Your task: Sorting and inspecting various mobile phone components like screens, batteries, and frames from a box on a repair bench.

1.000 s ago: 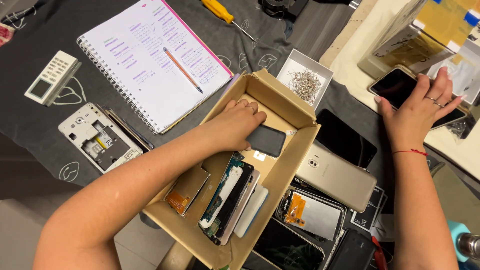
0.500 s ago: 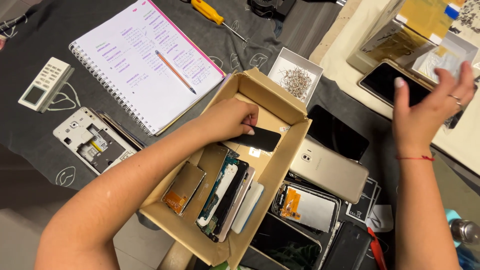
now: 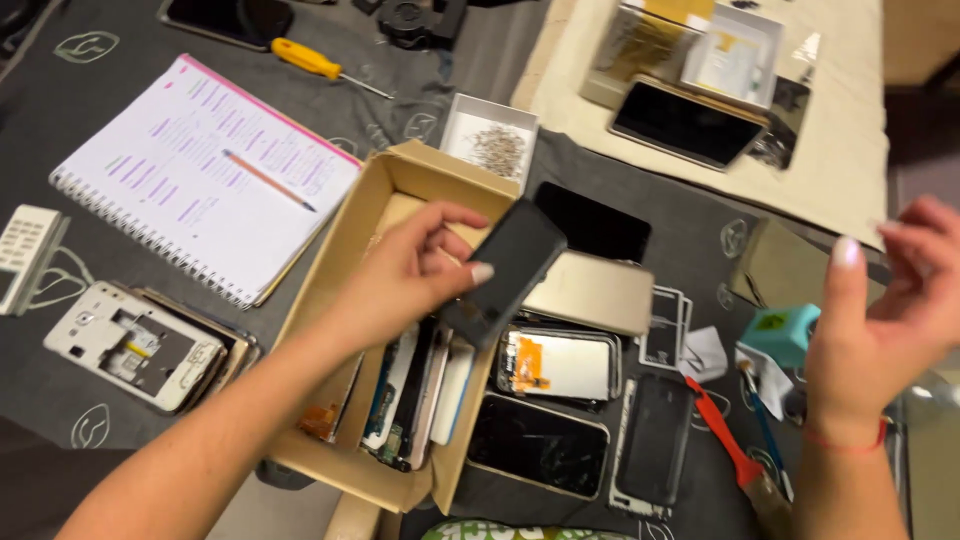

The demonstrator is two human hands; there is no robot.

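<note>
left hand [image 3: 405,275] lifts one black phone [image 3: 505,270] over one cardboard box [image 3: 340,270].

A spiral notebook [image 3: 200,180] with a pencil [image 3: 268,180], a yellow screwdriver [image 3: 325,65] and a tray of screws [image 3: 492,135] lie on the dark mat.

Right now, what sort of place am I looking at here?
Most likely a phone repair bench. The left hand holds a dark phone part above a cardboard box of phone parts, with stripped handsets, a small tray of screws and a yellow screwdriver on the dark mat.
</note>
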